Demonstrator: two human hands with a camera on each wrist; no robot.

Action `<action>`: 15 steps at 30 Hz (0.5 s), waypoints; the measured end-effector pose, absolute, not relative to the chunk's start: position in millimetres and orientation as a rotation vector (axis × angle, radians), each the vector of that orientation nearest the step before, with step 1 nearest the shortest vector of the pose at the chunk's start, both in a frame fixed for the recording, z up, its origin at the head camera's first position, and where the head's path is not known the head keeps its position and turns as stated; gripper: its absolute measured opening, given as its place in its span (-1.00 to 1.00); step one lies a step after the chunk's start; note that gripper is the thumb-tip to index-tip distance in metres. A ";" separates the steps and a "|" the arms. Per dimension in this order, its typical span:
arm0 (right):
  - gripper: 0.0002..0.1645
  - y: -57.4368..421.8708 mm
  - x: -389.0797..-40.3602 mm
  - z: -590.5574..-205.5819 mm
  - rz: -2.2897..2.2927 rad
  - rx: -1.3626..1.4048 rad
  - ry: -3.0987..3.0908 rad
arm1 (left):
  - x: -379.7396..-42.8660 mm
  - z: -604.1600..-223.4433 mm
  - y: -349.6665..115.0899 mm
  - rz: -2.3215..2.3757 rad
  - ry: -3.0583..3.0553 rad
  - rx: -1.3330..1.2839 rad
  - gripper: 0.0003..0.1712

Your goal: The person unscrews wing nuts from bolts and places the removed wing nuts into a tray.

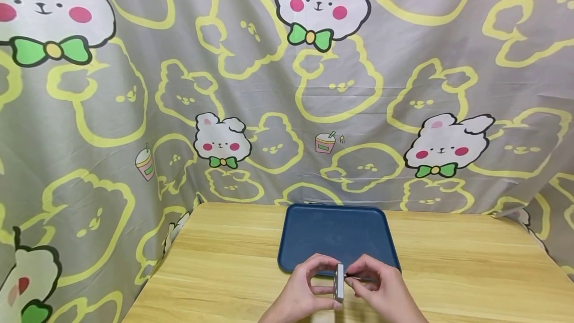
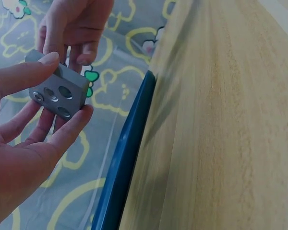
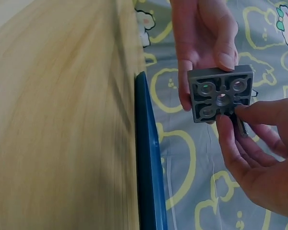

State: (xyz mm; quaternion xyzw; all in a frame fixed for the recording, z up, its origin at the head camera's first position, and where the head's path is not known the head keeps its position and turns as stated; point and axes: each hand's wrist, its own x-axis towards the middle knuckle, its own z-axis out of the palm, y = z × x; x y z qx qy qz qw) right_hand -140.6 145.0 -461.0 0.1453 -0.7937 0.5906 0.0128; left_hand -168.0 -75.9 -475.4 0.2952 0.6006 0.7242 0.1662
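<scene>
My left hand (image 1: 301, 290) holds a square grey metal plate (image 1: 339, 283) by its edges, thumb on one side and fingertips on the opposite one. The plate stands on edge above the table's near part. In the left wrist view its flat face shows round holes, one with a shiny piece (image 2: 37, 96) in it. Its ribbed face, with a threaded centre hole (image 3: 222, 99), shows in the right wrist view. My right hand (image 1: 378, 283) has its thumb and fingertip at a lower corner hole of that face. A threaded screw (image 3: 243, 128) sticks out between its fingers.
A dark blue tray (image 1: 334, 233) lies on the wooden table (image 1: 233, 243), just beyond my hands. Grey cloth (image 1: 269, 98) printed with cartoon animals hangs behind the table and along its left and right sides.
</scene>
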 end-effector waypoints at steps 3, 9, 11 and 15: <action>-0.75 142.7 -139.2 -464.4 1.617 0.589 -2.394 | -168.7 -475.8 -76.4 2.060 1.711 0.822 -0.30; -0.57 138.8 -139.7 -469.0 1.193 0.833 -2.150 | -171.0 -476.4 -78.9 2.057 1.699 0.785 -0.33; -0.75 139.1 -141.3 -470.1 1.100 0.901 -2.079 | -171.3 -475.6 -79.4 2.060 1.682 0.779 -0.32; -0.80 139.2 -146.1 -471.8 0.948 0.977 -1.940 | -171.5 -473.9 -80.2 2.078 1.628 0.775 -0.30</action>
